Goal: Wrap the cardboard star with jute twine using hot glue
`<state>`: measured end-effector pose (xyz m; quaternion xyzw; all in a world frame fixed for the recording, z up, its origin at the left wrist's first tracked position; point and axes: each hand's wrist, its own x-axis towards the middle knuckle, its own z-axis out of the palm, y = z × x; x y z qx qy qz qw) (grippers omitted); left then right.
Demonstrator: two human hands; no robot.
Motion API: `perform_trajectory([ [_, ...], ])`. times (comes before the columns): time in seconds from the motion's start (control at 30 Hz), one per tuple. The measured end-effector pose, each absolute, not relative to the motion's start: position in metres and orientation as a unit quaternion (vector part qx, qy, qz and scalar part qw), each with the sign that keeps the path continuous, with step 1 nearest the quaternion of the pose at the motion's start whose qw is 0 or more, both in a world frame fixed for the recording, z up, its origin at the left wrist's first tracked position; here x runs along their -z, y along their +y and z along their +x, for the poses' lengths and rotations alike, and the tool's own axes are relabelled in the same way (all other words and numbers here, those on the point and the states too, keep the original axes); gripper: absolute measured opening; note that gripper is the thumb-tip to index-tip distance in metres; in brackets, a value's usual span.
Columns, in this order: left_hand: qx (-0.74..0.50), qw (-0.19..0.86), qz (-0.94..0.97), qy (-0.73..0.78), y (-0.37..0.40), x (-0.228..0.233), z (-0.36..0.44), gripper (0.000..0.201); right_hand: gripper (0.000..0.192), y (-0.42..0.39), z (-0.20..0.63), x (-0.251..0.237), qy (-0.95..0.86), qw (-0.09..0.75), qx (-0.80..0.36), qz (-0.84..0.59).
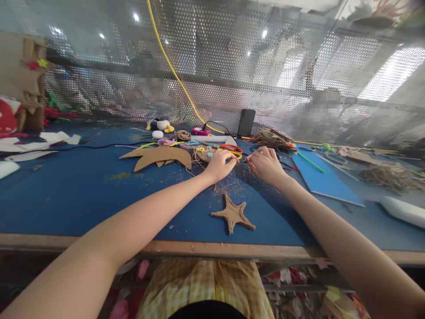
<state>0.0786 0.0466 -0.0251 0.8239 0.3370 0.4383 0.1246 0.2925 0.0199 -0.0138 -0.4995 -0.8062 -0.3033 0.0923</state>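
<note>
My left hand (222, 166) is closed in a pinch above the blue table, and whatever its fingertips hold is too small to make out. Just to its right, my right hand (268, 166) has its fingers curled around a small, thin thing whose tip points toward the left hand; its kind is unclear. A cardboard star (233, 213) edged with brown twine lies flat nearer the table's front. Behind the left hand are red and yellow loop handles (231, 149). A twine-covered piece with small yellow and blue flowers (204, 154) is partly hidden by that hand.
Cut cardboard shapes (162, 157) lie to the left. A blue board (323, 177) with a green stick (311, 162) lies right. Twine bundles (274, 138), a black phone-like slab (246, 122) and a plush toy (160, 126) line the back, before a perforated metal screen (215, 66).
</note>
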Motion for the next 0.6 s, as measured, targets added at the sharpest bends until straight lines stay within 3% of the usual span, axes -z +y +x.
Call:
perform_trajectory([
  [0.2, -0.444, 0.125, 0.822, 0.335, 0.0470, 0.0259, 0.0792, 0.020, 0.027, 0.0176, 0.2949, 0.0090, -0.804, 0.125, 0.291, -0.504],
  [0.6, -0.447, 0.125, 0.821, 0.333, 0.0479, 0.0273, 0.0804, 0.020, 0.021, 0.0184, 0.2911, 0.0129, -0.837, 0.066, 0.300, -0.453],
])
